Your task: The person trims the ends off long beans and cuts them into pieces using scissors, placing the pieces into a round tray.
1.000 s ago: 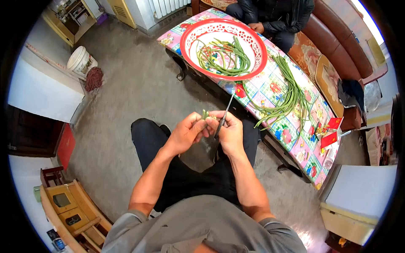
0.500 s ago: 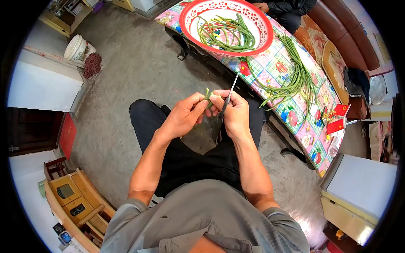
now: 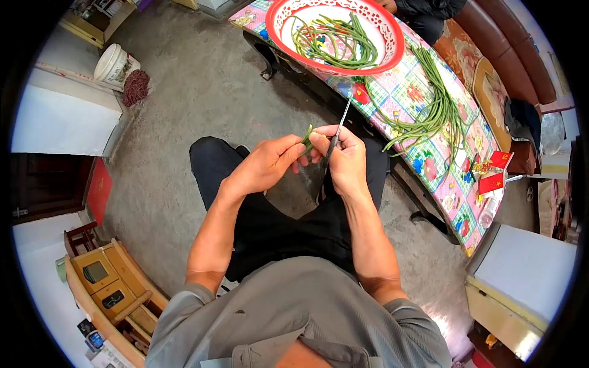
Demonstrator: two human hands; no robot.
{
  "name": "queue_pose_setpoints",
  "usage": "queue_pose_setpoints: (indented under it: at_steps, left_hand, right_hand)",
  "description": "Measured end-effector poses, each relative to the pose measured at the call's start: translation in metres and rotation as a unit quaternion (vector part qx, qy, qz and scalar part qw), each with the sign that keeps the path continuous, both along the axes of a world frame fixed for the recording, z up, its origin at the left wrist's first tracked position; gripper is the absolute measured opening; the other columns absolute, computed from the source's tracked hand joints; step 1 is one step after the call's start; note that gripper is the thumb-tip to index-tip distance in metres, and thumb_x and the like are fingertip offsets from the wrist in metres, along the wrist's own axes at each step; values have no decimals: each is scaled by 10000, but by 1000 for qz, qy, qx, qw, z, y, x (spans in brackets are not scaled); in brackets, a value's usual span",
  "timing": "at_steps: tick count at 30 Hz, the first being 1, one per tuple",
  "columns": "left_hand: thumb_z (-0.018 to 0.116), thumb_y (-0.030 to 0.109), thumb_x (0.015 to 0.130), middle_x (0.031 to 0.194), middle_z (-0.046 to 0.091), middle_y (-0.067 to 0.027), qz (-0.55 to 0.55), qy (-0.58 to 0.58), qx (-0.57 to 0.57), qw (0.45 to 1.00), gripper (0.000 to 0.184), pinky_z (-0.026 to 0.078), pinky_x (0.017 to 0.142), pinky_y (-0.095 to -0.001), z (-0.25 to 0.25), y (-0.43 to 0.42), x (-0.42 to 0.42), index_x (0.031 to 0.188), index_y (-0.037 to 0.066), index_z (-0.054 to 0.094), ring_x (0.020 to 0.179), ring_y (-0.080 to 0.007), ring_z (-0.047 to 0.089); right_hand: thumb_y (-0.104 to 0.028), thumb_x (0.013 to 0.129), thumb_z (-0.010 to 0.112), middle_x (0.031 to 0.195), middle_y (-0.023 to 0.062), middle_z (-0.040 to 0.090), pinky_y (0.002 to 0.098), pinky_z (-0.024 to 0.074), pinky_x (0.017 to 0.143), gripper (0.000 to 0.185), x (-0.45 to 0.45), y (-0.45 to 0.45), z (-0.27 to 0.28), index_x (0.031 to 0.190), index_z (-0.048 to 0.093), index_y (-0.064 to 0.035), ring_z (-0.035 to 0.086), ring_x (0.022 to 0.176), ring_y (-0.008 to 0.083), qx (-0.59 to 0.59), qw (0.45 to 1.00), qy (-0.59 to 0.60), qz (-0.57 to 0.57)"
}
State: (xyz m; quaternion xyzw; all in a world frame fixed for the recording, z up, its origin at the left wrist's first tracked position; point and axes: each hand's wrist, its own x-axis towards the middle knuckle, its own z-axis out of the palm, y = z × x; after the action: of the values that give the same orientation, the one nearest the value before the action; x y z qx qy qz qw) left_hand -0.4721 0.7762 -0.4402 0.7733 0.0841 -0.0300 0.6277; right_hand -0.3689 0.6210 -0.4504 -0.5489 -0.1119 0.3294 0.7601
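Observation:
Above my lap, my left hand (image 3: 270, 162) is closed on a short piece of green bean (image 3: 308, 137). My right hand (image 3: 345, 161) meets it at the fingertips and grips a knife (image 3: 343, 116) with a dark handle, its thin blade pointing up and away toward the table edge. The right fingertips also touch the bean piece. Beyond my hands, a red-rimmed basin (image 3: 397, 50) with long green beans (image 3: 359, 52) inside stands on the table. A bundle of long beans (image 3: 438, 110) lies to the basin's right.
The table (image 3: 451, 199) has a flowered cover and holds small red flags (image 3: 491, 183) at its right end. Another person (image 3: 426, 18) sits beyond it, partly out of view. A white bucket (image 3: 115, 64) stands on the floor at the left.
The view has tilted down, so the table and basin sit higher in the frame. My hands stay together, with the bean piece and knife still held.

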Motion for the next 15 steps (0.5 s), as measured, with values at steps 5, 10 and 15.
queue_pose_setpoints:
  at_steps: [5,10,15]
  left_hand:
    - [473,203,1070,861,657,-35,-62,28,48,997,251,502,700,-289,5,9,1,1017,2,614,763,-125,607]
    - [466,209,1066,847,654,-35,-105,73,42,991,256,504,681,-291,14,14,5,996,9,609,743,-122,600]
    - [467,207,1063,835,652,-34,-110,60,14,992,243,498,652,-283,12,9,8,996,20,606,703,-118,585]
  right_hand:
    - [-90,924,724,780,35,662,241,474,602,173,1,0,-4,1038,676,31,592,657,96,-9,1000,2,-3]
    - [-94,911,736,749,17,648,234,454,579,178,4,-4,-3,1033,693,28,574,631,83,-42,997,4,59]
    - [-98,908,737,738,13,646,231,446,568,168,5,-4,-8,1023,700,19,565,620,74,-33,998,19,43]
